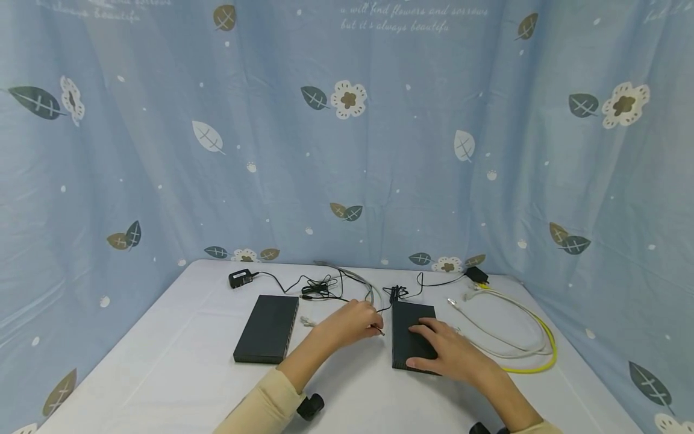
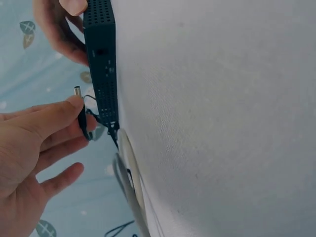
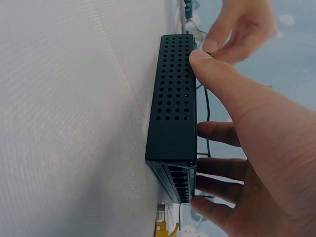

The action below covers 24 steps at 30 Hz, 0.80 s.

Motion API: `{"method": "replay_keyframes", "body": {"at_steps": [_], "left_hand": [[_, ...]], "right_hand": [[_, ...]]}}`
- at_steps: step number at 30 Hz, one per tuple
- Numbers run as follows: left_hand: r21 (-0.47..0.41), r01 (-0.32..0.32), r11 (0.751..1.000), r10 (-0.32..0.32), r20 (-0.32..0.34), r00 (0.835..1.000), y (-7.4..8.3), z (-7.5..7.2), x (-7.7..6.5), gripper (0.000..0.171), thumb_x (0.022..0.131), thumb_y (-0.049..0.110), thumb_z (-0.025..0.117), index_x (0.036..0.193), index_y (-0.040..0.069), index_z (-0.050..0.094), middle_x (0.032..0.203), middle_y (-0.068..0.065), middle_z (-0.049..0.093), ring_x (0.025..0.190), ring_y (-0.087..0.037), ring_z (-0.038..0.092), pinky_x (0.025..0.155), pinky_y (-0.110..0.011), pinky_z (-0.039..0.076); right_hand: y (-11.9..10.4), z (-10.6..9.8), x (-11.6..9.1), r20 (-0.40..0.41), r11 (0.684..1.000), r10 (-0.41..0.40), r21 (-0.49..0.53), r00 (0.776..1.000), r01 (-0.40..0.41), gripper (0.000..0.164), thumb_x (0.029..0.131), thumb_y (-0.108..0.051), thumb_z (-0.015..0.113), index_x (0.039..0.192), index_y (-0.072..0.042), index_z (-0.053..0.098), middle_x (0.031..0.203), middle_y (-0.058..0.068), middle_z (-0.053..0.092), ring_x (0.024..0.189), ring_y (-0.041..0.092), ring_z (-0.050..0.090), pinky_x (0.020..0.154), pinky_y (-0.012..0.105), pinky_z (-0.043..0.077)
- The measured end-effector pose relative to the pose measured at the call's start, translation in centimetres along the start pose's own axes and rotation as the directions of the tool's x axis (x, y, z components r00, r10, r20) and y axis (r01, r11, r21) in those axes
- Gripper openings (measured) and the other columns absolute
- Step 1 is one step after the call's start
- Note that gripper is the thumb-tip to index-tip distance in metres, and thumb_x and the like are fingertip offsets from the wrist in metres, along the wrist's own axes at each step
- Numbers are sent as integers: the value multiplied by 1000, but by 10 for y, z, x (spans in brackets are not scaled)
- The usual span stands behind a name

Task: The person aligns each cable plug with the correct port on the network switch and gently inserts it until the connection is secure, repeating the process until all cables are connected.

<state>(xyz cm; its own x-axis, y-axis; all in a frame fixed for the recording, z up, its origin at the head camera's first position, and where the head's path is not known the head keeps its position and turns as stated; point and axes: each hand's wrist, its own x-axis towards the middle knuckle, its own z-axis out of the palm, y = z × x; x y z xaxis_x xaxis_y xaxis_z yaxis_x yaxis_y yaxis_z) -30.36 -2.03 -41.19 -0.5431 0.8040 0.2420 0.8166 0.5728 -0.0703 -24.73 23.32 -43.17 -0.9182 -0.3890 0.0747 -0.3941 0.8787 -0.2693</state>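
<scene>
Hovering over the desk [image 1: 173,349] in the head view, the left hand [image 1: 349,324] is hanging between the left black box [image 1: 265,330] and the right black box [image 1: 405,328]. Left wrist now: that hand is pinching a black plug [image 2: 81,113] just beside the right black box. Right wrist: the right hand [image 3: 266,148] is resting, fingers spread, on the right black box's top.

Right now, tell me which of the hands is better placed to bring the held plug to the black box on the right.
Left, I'd judge: the left hand pinches the plug beside that black box, while the right hand rests on it, perhaps steadying it.
</scene>
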Motion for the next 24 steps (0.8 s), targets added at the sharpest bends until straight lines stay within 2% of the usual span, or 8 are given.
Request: {"method": "replay_keyframes", "body": {"at_steps": [7,18,24], "left_hand": [[-94,-6,996,8,22,1000,2,-1,-4,9,92,23,69,93,21,78,92,12,75,81,3,66,72,-8,48],[-82,27,996,-23,51,998,12,0,-5,10,91,26,70,95,24,79,91,16,75,80,4,66,73,-12,51],[-97,42,994,-34,74,997,14,2,-3,10,91,25,71,95,24,79,91,16,75,79,6,65,71,-10,50]], "right_hand": [[5,-1,-1,29,1000,-18,0,999,18,87,71,-78,65,140,-25,53,149,13,43,135,40,44,103,63,41],[10,-6,-1,46,995,-78,71,996,74,83,74,-67,72,141,-21,54,150,18,43,134,46,44,101,65,41],[17,-9,1,95,987,-107,131,990,94,80,76,-59,74,143,-19,53,153,20,38,136,49,40,100,68,39]]}}
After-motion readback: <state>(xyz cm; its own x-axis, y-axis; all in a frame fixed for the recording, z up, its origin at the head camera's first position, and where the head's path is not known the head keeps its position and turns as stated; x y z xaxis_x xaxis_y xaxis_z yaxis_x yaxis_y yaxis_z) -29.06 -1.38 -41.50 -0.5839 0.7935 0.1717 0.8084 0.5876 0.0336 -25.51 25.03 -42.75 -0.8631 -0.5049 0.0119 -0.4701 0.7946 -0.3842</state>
